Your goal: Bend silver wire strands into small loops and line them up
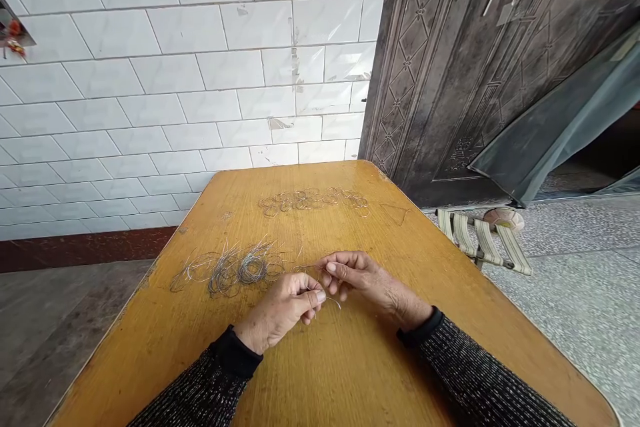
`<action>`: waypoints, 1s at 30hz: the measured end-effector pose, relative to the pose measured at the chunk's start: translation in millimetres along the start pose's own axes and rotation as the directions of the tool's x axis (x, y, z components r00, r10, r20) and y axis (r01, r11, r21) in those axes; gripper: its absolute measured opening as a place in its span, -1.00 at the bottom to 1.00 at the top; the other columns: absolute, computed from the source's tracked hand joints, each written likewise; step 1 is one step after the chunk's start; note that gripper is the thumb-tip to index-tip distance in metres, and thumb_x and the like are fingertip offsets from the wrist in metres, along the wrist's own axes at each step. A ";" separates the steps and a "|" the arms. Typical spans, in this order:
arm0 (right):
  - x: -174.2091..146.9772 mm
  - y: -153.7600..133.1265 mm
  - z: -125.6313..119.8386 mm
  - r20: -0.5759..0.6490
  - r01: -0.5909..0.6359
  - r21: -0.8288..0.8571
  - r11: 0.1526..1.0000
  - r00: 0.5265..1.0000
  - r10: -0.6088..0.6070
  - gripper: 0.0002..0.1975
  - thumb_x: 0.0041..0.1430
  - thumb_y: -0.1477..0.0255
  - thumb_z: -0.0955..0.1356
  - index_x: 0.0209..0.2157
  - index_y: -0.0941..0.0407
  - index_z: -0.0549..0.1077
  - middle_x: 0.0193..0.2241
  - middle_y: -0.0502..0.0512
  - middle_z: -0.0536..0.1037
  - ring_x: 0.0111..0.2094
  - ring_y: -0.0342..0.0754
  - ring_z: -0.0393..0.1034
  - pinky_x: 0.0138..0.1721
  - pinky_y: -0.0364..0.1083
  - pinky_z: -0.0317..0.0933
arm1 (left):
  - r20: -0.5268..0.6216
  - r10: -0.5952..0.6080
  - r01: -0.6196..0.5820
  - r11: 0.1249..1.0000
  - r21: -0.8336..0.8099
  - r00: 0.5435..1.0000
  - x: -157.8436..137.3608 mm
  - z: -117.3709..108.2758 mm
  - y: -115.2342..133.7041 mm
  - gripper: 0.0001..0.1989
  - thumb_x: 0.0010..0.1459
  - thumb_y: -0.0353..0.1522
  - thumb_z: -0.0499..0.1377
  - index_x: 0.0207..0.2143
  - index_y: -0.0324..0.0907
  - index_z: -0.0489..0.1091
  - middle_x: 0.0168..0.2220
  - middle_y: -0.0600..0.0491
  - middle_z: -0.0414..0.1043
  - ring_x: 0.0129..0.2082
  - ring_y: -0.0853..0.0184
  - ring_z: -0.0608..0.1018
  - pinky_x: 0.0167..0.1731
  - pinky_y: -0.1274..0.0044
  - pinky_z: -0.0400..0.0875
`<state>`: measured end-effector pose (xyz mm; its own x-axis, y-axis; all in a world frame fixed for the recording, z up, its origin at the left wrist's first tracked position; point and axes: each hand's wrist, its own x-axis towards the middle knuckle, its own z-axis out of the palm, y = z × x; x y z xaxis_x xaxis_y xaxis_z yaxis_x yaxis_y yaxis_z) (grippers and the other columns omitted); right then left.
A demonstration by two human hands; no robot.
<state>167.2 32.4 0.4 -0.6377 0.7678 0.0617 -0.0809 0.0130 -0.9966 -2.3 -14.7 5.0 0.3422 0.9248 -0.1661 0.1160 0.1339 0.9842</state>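
My left hand (pixel 295 300) is closed in a pinch on a thin wire (pixel 334 300), whose pale curved end sticks out past the thumb. Close beside it on the right, my right hand (pixel 355 273) pinches thin wire between thumb and forefinger; whether it is the same strand I cannot tell. Both hands are just above the wooden table. Left of them lie loose coils of wire (pixel 253 268), grey and tangled, with several stray ends standing up. Farther back, several thin wire loops (pixel 300 200) are laid out in a rough row.
The wooden table (pixel 320 373) reaches to a white tiled wall (pixel 220 73). A thin bent wire (pixel 397 212) lies near its right edge. On the right stand a dark patterned door (pixel 440 80), a folding stool (pixel 483 240) with striped straps, and a grey curtain (pixel 565 127).
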 end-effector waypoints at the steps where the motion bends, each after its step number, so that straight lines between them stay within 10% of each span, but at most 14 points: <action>1: 0.0 0.6 -0.1 0.014 -0.023 0.054 0.998 1.000 0.022 -0.71 0.04 0.22 0.31 -0.42 0.20 0.44 -0.56 -0.01 0.42 -0.58 -0.25 0.28 -0.58 -0.25 0.17 | -0.008 0.012 -0.013 1.000 -0.014 1.000 0.6 -1.3 -0.7 -0.80 -0.03 -0.28 0.14 -0.51 -0.25 0.25 -0.57 0.16 0.23 -0.65 0.54 0.26 -0.60 0.61 0.16; 13: 0.9 10.5 0.3 0.110 -0.128 0.391 0.911 0.990 0.092 -0.79 -0.16 0.36 0.46 -0.59 0.22 0.45 -0.65 -0.03 0.47 -0.64 -0.27 0.32 -0.60 -0.27 0.21 | 0.111 0.042 -0.035 0.998 -0.061 0.993 -1.7 -1.7 3.1 -0.77 -0.03 -0.27 0.16 -0.54 -0.25 0.25 -0.57 0.14 0.22 -0.63 0.52 0.27 -0.61 0.61 0.19; 30: 0.4 0.2 9.3 -0.104 -0.095 0.201 0.975 0.988 0.118 -0.70 -0.06 0.20 0.36 -0.52 0.19 0.44 -0.60 -0.02 0.45 -0.62 -0.27 0.30 -0.62 -0.27 0.17 | -0.053 0.018 -0.026 0.985 -0.169 0.998 6.7 -10.1 -2.6 -0.79 -0.03 -0.27 0.18 -0.48 -0.27 0.34 -0.60 0.15 0.28 -0.63 0.54 0.29 -0.56 0.61 0.17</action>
<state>159.9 26.7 0.7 -0.5593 0.8266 -0.0622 -0.1725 -0.1895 -0.9666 -9.7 -5.2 2.0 0.2941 0.9447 -0.1453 -0.0524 0.1677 0.9844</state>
